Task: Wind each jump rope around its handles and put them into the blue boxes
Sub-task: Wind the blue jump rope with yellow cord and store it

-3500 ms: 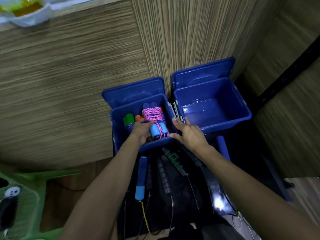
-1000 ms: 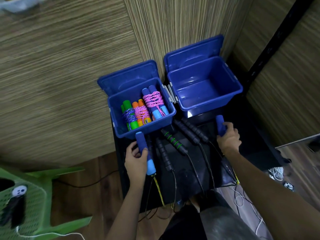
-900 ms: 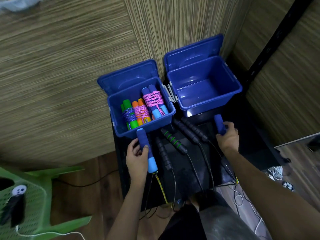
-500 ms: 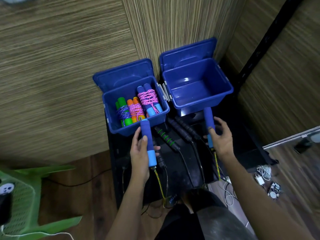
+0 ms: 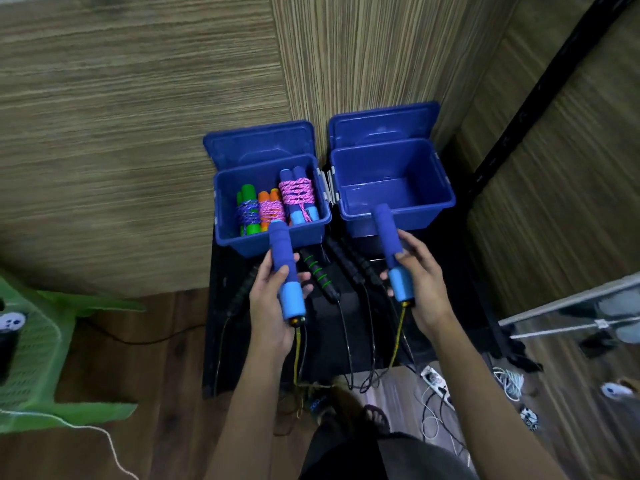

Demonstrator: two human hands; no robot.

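My left hand (image 5: 268, 306) grips one blue foam handle (image 5: 282, 254) of a yellow-corded jump rope. My right hand (image 5: 424, 285) grips the other blue handle (image 5: 386, 230). Both handles are lifted above the black table (image 5: 225, 341), their yellow cord (image 5: 398, 337) hanging toward the floor. The left blue box (image 5: 242, 237) holds three wound ropes: green-handled (image 5: 247, 209), orange-handled (image 5: 270, 207) and blue-handled with pink rope (image 5: 298, 195). The right blue box (image 5: 433, 209) has nothing in it. Both lids stand open against the wall.
Black-handled ropes (image 5: 349, 261) and one with green stripes (image 5: 317, 271) lie on the table between my hands, another black handle (image 5: 242, 292) at left. A green plastic chair (image 5: 38, 358) stands at left. Cables and a power strip (image 5: 436, 382) lie on the floor at right.
After setting the pink-roped bundle in the left box, both hands took the blue handles off the table and lifted them, the right one moving inward in front of the right box.
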